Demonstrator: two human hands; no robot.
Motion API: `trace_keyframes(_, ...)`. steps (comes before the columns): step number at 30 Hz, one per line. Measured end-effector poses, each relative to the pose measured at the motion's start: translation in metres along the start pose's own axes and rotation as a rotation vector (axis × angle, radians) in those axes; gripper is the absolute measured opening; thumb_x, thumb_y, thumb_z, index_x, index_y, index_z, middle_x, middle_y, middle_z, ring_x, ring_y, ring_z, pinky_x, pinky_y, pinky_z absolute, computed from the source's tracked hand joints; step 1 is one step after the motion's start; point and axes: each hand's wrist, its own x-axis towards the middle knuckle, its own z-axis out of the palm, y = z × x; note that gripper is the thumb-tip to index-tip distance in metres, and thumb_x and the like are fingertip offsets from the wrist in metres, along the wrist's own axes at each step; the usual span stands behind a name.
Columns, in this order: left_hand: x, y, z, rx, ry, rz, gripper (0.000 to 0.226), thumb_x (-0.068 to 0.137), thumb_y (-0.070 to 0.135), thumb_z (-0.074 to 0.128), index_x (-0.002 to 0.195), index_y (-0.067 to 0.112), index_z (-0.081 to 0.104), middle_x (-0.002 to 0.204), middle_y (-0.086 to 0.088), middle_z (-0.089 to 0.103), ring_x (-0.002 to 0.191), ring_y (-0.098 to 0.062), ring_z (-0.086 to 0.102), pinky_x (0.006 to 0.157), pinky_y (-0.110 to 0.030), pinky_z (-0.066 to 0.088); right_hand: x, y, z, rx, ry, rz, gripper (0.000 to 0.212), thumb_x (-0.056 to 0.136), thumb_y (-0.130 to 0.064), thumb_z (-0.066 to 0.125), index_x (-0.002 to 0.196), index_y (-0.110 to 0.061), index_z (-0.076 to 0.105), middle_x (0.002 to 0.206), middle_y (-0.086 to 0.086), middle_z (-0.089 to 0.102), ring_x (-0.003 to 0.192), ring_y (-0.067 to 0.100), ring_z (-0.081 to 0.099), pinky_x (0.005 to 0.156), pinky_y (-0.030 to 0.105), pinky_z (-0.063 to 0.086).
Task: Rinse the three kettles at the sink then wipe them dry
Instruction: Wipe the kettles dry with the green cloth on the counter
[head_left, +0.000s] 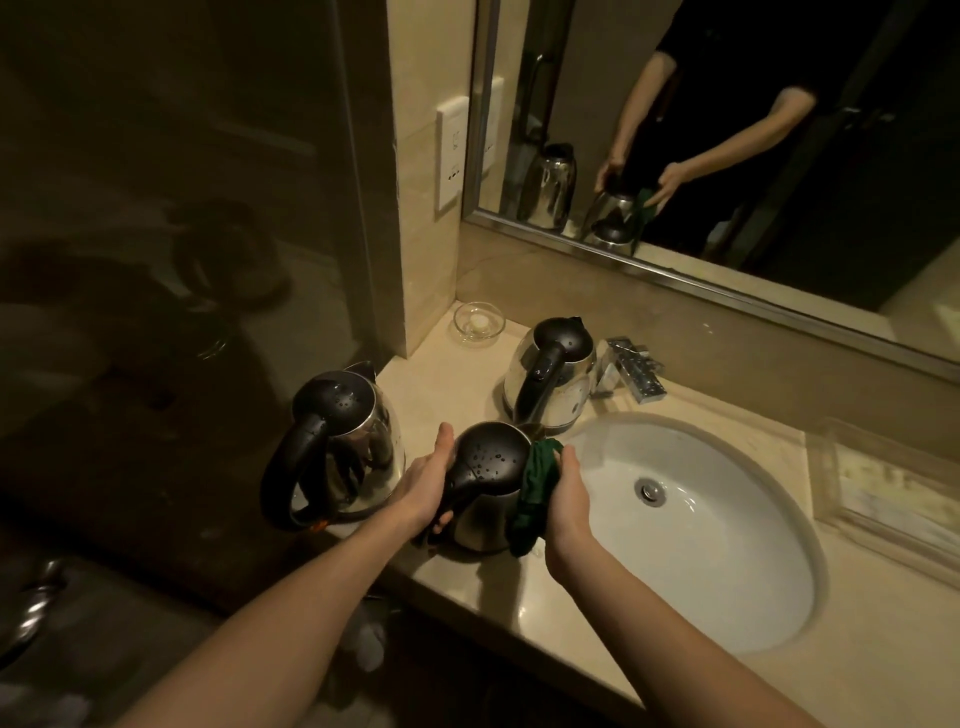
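At the desk's front edge: the near kettle (488, 483) is upright on the desk (447, 384), just left of the sink (727, 571) and between the two hands. Water drops sit on its black lid.
Left hand: the left hand (423, 486) grips the near kettle at its black handle. The thumb lies straight up along the lid's edge and the fingertips curl in under the handle.
Right hand: the right hand (566, 499) is closed round a green cloth (535, 493) and presses it flat against the kettle's right side. The fingers bend over the top of the cloth.
Green cloth: it is bunched, reaching from near the lid's rim down the steel wall, and its lower end hangs loose below the palm.
Left kettle: the left kettle (337, 447) stands on the desk's left corner, just beside the left hand. Its handle points toward the person and its lid is beaded with drops.
Back kettle: the back kettle (550, 374) stands upright behind the near kettle, close to the tap (631, 369).
Glass dish: a small glass dish (479, 322) sits in the back corner by the wall, with something pale inside.
Mirror: the mirror (727, 156) reflects both hands on the kettle and the cloth.
Tray: a clear tray (883, 488) lies on the desk to the right of the sink.
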Motion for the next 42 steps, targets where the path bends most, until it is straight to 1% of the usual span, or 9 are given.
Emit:
trace_keyframes(6,-0.009,0.005,0.011,-0.119,0.278,0.0,0.079,0.067,0.092,0.012,0.054,0.017,0.033,0.044,-0.004,0.04,0.035,-0.02,0.046,0.042,-0.024,0.039,-0.02,0.002,0.022,-0.201,-0.002,-0.233,0.048,0.09,-0.06,0.028,0.115,-0.029,0.055,0.122,0.003,0.057,0.114,0.021,0.052,0.1,0.047,0.043)
trace_keyframes(13,-0.004,0.002,0.011,-0.125,0.313,-0.002,0.107,0.081,0.084,0.011,0.074,-0.009,0.063,0.069,-0.028,0.06,0.064,-0.039,0.063,0.048,-0.027,0.04,-0.018,0.013,0.044,-1.183,-0.019,-0.628,0.05,0.103,-0.032,0.009,0.151,-0.027,0.024,0.157,-0.004,0.025,0.147,0.016,-0.002,0.119,0.045,-0.003)
trace_keyframes(16,-0.008,0.004,0.011,-0.13,0.319,-0.016,0.105,0.07,0.091,0.01,0.075,-0.002,0.059,0.064,-0.023,0.057,0.053,-0.031,0.057,0.045,-0.028,0.04,-0.01,0.01,0.041,-1.103,-0.053,-0.558,0.053,0.101,-0.04,0.006,0.148,-0.033,0.029,0.158,-0.003,0.023,0.147,0.016,-0.002,0.119,0.044,-0.002)
trace_keyframes(20,-0.004,0.002,0.011,-0.087,0.323,-0.067,0.119,0.079,0.09,0.013,0.124,-0.012,0.054,0.106,-0.037,0.065,0.052,-0.029,0.058,0.034,-0.019,0.036,-0.003,0.004,0.033,-0.891,-0.008,-0.485,0.052,0.1,-0.048,0.012,0.144,-0.036,0.038,0.158,0.002,0.021,0.147,0.022,0.01,0.119,0.044,0.009)
trace_keyframes(25,-0.008,0.005,0.013,-0.078,0.373,-0.09,0.116,0.077,0.09,0.011,0.126,-0.006,0.055,0.102,-0.029,0.069,0.046,-0.025,0.06,0.038,-0.023,0.039,-0.005,-0.001,0.029,-0.622,0.072,-0.396,0.059,0.096,-0.056,0.015,0.139,-0.03,0.048,0.15,0.005,0.034,0.137,0.024,0.032,0.114,0.045,0.023)
trace_keyframes(29,-0.005,0.004,0.015,-0.021,0.445,-0.078,0.11,0.083,0.084,0.009,0.12,-0.005,0.062,0.11,-0.025,0.069,0.044,-0.023,0.062,0.044,-0.025,0.044,-0.024,0.021,0.036,-0.699,0.06,-0.474,0.05,0.1,-0.052,0.019,0.143,-0.037,0.039,0.158,-0.001,0.02,0.146,0.016,0.011,0.119,0.04,0.012)
trace_keyframes(32,-0.004,0.003,0.017,-0.023,0.503,-0.076,0.1,0.088,0.079,0.01,0.12,0.002,0.065,0.115,-0.019,0.067,0.069,-0.026,0.069,0.07,-0.037,0.06,-0.028,0.036,0.03,-0.626,0.066,-0.492,0.051,0.099,-0.052,0.018,0.146,-0.038,0.033,0.16,-0.003,0.013,0.146,0.009,0.002,0.118,0.033,0.007)
trace_keyframes(36,-0.009,0.009,0.019,0.045,0.571,-0.056,0.081,0.098,0.067,0.016,0.131,0.009,0.061,0.136,-0.017,0.058,0.125,-0.037,0.053,0.103,-0.044,0.038,-0.017,0.029,0.02,-0.457,0.075,-0.486,0.046,0.104,-0.04,0.023,0.146,-0.03,0.039,0.151,0.001,0.032,0.141,0.014,0.025,0.117,0.032,0.018)
trace_keyframes(42,-0.011,0.006,0.034,0.176,0.617,-0.012,0.068,0.097,0.067,0.019,0.107,0.016,0.062,0.115,-0.011,0.064,0.105,-0.029,0.054,0.093,-0.042,0.038,0.0,0.011,0.003,-0.176,0.091,-0.142,0.051,0.096,-0.054,0.028,0.109,-0.022,0.065,0.109,0.004,0.064,0.103,0.018,0.057,0.092,0.037,0.044)
